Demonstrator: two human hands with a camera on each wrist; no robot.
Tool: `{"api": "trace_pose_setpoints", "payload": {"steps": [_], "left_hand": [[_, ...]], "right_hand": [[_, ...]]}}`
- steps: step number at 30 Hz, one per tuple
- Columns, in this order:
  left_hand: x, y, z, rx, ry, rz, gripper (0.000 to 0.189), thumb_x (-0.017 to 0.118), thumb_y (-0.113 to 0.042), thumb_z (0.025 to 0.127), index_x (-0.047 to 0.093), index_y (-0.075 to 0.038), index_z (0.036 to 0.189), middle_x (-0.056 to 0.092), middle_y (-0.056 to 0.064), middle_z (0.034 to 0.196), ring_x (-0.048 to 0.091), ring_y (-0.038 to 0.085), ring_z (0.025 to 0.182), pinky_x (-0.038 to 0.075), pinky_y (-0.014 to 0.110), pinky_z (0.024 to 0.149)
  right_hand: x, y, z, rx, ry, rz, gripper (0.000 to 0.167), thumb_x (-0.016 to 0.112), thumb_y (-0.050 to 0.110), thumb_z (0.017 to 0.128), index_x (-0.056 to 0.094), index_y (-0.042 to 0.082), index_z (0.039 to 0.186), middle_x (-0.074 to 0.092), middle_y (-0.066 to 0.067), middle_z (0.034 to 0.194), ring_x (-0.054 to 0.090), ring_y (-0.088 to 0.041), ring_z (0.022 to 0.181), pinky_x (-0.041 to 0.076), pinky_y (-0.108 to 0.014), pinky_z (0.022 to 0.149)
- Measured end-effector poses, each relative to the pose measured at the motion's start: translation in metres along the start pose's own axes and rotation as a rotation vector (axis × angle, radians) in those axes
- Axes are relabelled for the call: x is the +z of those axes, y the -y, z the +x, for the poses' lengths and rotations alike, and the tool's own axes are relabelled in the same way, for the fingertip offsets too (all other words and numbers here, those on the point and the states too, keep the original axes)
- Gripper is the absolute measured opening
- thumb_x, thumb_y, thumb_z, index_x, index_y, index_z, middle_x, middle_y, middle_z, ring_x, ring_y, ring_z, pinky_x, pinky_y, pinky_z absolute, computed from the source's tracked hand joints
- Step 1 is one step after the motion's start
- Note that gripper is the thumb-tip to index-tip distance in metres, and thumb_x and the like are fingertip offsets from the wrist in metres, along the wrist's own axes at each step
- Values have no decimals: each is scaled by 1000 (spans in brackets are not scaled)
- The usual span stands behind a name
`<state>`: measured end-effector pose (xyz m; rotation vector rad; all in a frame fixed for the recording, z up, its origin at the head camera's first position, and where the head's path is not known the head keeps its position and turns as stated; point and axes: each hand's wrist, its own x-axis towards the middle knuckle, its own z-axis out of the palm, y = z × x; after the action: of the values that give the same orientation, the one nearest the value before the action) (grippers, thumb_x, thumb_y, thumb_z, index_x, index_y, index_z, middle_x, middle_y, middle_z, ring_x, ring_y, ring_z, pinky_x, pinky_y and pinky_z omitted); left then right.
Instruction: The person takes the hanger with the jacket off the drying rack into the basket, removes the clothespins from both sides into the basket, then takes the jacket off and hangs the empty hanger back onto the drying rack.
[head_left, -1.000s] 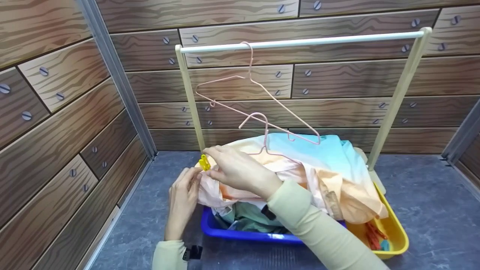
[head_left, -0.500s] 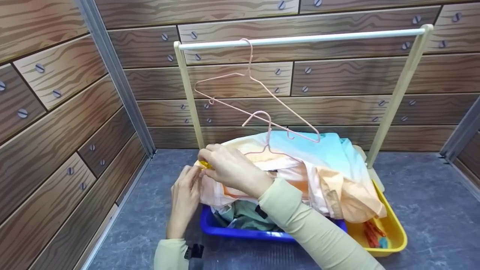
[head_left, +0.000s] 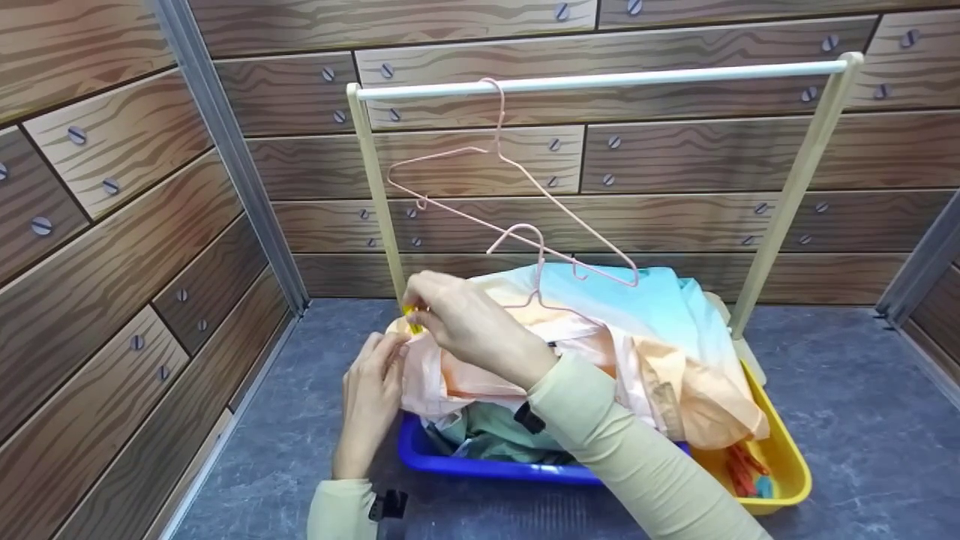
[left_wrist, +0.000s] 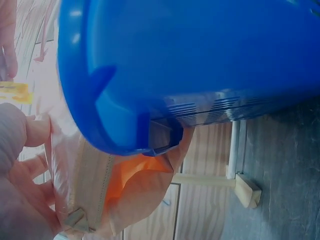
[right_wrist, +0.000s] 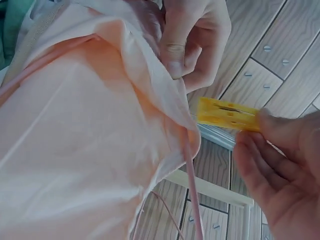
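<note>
A yellow clothespin is pinched between the thumb and fingers of the right hand. Its far end points at the edge of a peach, white and turquoise garment, with a small gap showing in the right wrist view. The left hand pinches that garment's edge at its left end, thumb against fingers. Inside the garment sits a pink wire hanger, its hook standing up above the cloth. One arm of this hanger emerges at the pinched corner in the right wrist view.
Behind the garment stands a rack with a white rail, where another pink hanger hangs. Below are a blue basket holding green cloth and a yellow basket with red and blue clothespins. Wood-patterned walls enclose the space.
The right hand dipped toward the garment's left corner, hiding most of the clothespin, then rose slightly with it. The garment's hanger shifted a little right. The left hand kept its pinch on the cloth.
</note>
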<state>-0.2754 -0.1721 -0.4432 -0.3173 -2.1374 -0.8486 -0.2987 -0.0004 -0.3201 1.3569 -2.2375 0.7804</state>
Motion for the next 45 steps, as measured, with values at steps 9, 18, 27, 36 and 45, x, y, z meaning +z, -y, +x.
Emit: {"api": "trace_pose_setpoints", "payload": {"steps": [9, 18, 27, 36, 45], "left_hand": [[0, -1, 3, -5, 3, 5, 10, 66, -9, 94, 69, -12, 103, 56, -2, 83, 51, 16, 64, 45, 40, 58], [-1, 0, -1, -12, 5, 9, 10, 66, -9, 93, 69, -13, 101, 57, -2, 84, 53, 19, 65, 45, 42, 58], [0, -2, -1, -16, 12, 2, 8, 65, -9, 94, 69, -13, 100, 56, -2, 83, 52, 19, 66, 44, 42, 58], [-1, -1, -1, -38, 8, -26, 9, 66, -9, 93, 71, -12, 101, 57, -2, 82, 52, 18, 66, 44, 42, 59], [-2, -1, -1, -24, 0, -25, 7, 64, -12, 95, 70, -13, 99, 52, -4, 76, 48, 15, 62, 42, 39, 57]], "right_hand": [[-8, -13, -9, 42, -81, 105, 16, 68, 5, 88, 66, 4, 105, 65, -5, 96, 62, -17, 84, 53, -31, 75], [-31, -14, -38, 112, -122, 250, 21, 70, 11, 91, 67, 4, 110, 67, -4, 99, 64, -13, 85, 55, -31, 74], [-69, -9, -79, 211, -196, 426, 24, 72, 11, 90, 69, 10, 114, 71, 1, 98, 66, -18, 86, 55, -33, 74], [-96, -12, -130, 297, -294, 352, 28, 73, 7, 88, 69, 11, 116, 70, -1, 102, 65, -20, 92, 54, -30, 78], [-119, -10, -185, 364, -431, 227, 35, 73, -4, 84, 69, 6, 118, 68, -8, 102, 67, -17, 86, 53, -23, 78]]}}
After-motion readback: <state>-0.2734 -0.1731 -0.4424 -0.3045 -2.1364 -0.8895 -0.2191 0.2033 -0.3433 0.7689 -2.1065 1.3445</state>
